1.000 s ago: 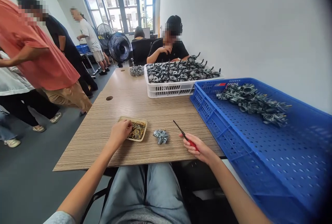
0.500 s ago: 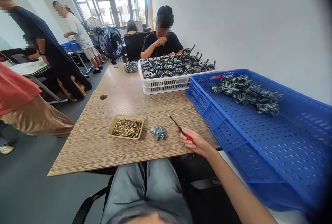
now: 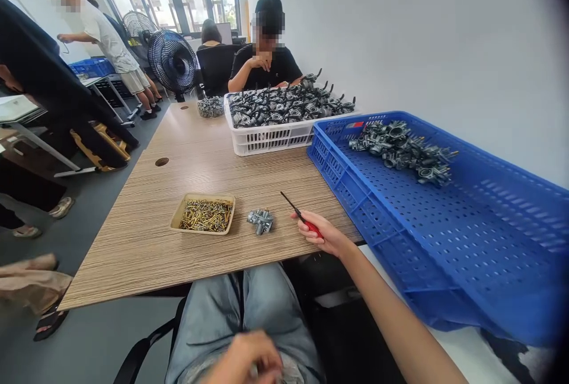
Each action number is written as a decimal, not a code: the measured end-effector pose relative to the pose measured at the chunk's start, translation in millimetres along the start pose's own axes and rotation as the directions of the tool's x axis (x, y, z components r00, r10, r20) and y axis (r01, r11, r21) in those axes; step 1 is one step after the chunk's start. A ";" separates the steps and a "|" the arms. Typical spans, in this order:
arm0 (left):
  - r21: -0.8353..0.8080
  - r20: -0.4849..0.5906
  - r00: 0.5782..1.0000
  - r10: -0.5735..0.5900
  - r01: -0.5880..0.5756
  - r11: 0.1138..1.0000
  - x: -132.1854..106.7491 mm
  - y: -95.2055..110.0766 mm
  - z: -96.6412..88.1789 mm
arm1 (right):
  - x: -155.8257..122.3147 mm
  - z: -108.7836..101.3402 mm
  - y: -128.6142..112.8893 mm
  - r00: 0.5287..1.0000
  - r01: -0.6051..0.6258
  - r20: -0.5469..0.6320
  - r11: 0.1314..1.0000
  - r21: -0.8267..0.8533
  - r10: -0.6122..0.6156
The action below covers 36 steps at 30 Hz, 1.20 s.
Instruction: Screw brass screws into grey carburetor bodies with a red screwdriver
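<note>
My right hand (image 3: 323,235) rests on the wooden table's (image 3: 146,242) near edge, closed around a red-handled screwdriver (image 3: 299,216) whose dark shaft points up and left. A small grey metal carburettor part (image 3: 260,220) lies just left of it. Further left sits a shallow tan tray (image 3: 182,209) of small brass screws. My left hand (image 3: 242,359) is low over my lap at the frame's bottom edge, fingers curled; whether it holds anything is hidden.
A big blue perforated crate (image 3: 444,230) with a pile of metal parts (image 3: 402,147) fills the right. A white crate (image 3: 267,138) of dark parts stands behind. A person in black sits at the far end; others stand at left near a fan (image 3: 172,63).
My left hand left the screw tray and dropped to my lap. The view swung so the scene shifted left; the person in orange moved out of frame. My right hand kept the screwdriver.
</note>
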State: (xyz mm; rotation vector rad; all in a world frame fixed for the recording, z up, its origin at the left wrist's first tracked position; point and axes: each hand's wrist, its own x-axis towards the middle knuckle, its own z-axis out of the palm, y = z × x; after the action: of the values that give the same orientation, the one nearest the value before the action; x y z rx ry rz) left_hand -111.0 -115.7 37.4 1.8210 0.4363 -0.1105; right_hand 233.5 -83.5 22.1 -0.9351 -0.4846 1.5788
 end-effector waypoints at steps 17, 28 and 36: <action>0.495 -0.638 0.661 0.395 -0.041 0.868 113.4 11.9 -120.5 | 3.4 -6.1 1.6 0.999 0.018 0.031 1.000 -0.021 -0.017; 0.498 -0.641 0.647 0.413 -0.058 0.865 126.1 6.1 -121.4 | 4.3 -8.5 2.5 0.999 0.026 0.038 0.999 -0.033 -0.025; 0.622 -0.609 0.569 0.552 -0.089 0.778 135.8 -19.3 -118.0 | 0.7 -1.1 3.1 0.997 0.071 0.026 0.994 -0.079 -0.069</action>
State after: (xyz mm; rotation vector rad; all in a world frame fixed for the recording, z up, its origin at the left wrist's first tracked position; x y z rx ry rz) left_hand -9.5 32.3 14.6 2.4334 0.6835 0.9780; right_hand 232.4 -83.8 18.9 -0.9515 -0.5945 1.5169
